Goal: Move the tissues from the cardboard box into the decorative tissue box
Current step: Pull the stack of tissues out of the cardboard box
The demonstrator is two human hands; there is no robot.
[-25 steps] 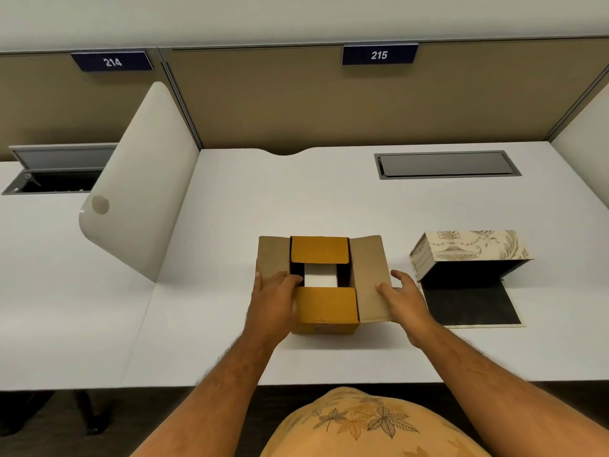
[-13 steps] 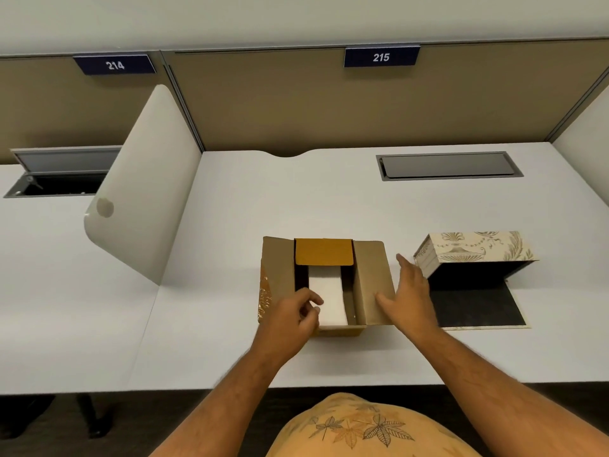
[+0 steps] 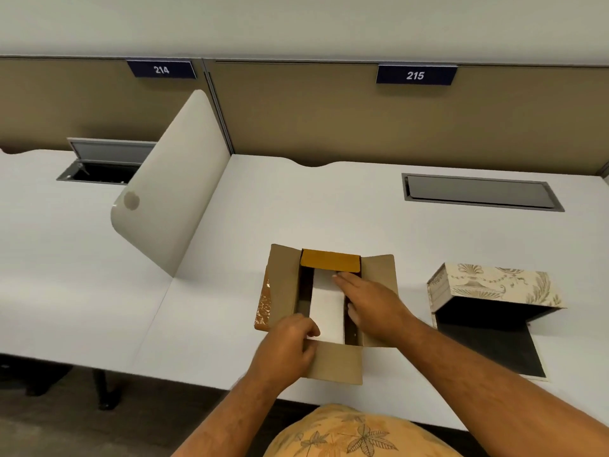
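Observation:
The cardboard box (image 3: 281, 285) sits on the white desk with its flaps spread apart; a white stack of tissues (image 3: 324, 311) shows inside. My left hand (image 3: 286, 347) pinches the near flap, folded down toward me. My right hand (image 3: 372, 305) reaches into the box from the right, fingers flat and extended over the tissues' right edge. The decorative tissue box (image 3: 494, 285), cream with an urn pattern, stands to the right, its lid tipped up and its dark inside and dark base panel (image 3: 487, 344) exposed.
A curved white divider panel (image 3: 171, 196) rises at the left of the desk. A closed grey cable hatch (image 3: 481, 192) lies at the back right, an open one (image 3: 102, 163) on the neighbouring desk. Tan partitions run behind. The desk's front edge is close to my body.
My left hand has pulled the near flap down and outward, uncovering more of the tissues. My right hand has left the right flap and moved in over the tissues.

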